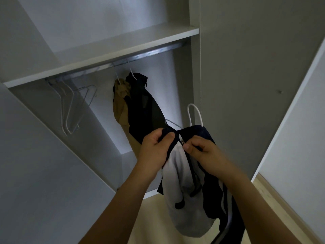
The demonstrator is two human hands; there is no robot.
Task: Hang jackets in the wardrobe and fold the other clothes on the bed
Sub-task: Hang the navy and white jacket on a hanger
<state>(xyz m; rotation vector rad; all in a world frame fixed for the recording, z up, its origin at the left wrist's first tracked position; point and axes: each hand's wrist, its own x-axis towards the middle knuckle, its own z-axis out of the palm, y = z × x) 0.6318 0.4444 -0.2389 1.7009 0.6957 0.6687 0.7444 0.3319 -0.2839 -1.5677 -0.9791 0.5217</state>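
Navy-and-white jacket (190, 173): hem runs off the bottom edge, collar bunched under both hands. White hanger (194, 113): only the hook shows, shoulders buried inside the jacket. Zipper pull (182, 143) is too small to read, and the right hand (200, 148) covers whatever it pinches. Left hand (155, 147) hides the collar fabric it grips. Tan jacket (121, 101) is mostly hidden behind the dark jacket (140, 106); its lower end disappears behind the left hand. Rail (123, 59) is blurred, its left end lost in shadow. Empty hangers (70, 106) overlap, count unclear. Both forearms cut off at bottom edge.
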